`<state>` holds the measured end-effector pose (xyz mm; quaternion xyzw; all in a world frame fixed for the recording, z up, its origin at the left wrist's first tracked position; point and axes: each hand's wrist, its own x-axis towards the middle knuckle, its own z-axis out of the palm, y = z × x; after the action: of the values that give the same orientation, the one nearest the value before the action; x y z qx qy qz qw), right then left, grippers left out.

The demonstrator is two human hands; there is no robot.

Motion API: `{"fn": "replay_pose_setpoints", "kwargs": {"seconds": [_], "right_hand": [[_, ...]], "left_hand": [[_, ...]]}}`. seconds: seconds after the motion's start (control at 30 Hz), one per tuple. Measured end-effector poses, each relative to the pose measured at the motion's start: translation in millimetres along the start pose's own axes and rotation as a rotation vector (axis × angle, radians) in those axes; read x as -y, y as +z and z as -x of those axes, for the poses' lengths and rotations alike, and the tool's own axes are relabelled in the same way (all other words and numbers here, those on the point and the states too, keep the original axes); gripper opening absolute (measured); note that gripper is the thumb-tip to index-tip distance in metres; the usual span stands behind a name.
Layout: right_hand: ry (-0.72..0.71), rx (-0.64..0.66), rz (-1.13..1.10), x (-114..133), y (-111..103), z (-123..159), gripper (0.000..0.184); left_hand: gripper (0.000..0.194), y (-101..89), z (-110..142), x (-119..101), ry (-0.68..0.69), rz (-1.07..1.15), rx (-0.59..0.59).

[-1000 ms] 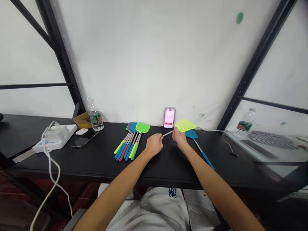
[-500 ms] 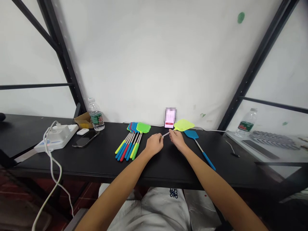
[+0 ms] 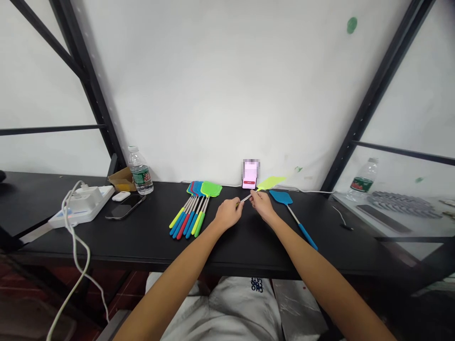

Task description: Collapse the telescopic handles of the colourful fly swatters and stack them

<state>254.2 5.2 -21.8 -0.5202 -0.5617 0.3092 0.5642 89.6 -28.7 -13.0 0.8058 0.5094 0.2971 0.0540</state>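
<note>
Between my hands is a yellow fly swatter [image 3: 271, 183] with a thin metal rod, its head pointing right and seen nearly edge-on. My left hand [image 3: 229, 211] is closed round its handle end, which the fingers mostly hide. Closer to the head, my right hand [image 3: 261, 202] pinches the rod. A blue fly swatter [image 3: 282, 197] lies to the right of my right hand, its handle slanting toward the front edge. Left of my left hand, several fly swatters [image 3: 211, 189] in green, blue, red and yellow lie fanned side by side, handles toward me.
A lit phone [image 3: 250, 175] leans on the wall behind my hands. At left are a water bottle [image 3: 141, 171], a dark phone [image 3: 126, 207], a white case [image 3: 121, 196], a cardboard box [image 3: 123, 179] and a power strip [image 3: 84, 206]. Another bottle [image 3: 362, 180] stands right, behind a clear panel.
The yellow swatter's head has rolled from showing its broad face to nearly edge-on. Both hands keep their hold in about the same place. The view has shifted slightly.
</note>
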Motion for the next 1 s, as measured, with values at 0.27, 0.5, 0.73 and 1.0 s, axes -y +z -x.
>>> {"fn": "replay_pose_setpoints", "kwargs": {"seconds": [0.27,0.5,0.73,1.0], "right_hand": [[-0.020,0.011,-0.012,2,-3,-1,0.043],[-0.038,0.063,0.055,2,-7,-1,0.045],[-0.226,0.117,0.391,8,-25,-2,0.046],[0.062,-0.169,0.916,8,-65,-19,0.029]], "left_hand": [[0.044,2.7,-4,4,0.003,0.109,0.005],[0.042,0.2,-1,3,-0.018,0.057,0.034],[0.037,-6.4,-2,3,-0.100,-0.024,-0.067],[0.028,-16.2,-9,5,-0.258,0.040,-0.279]]}}
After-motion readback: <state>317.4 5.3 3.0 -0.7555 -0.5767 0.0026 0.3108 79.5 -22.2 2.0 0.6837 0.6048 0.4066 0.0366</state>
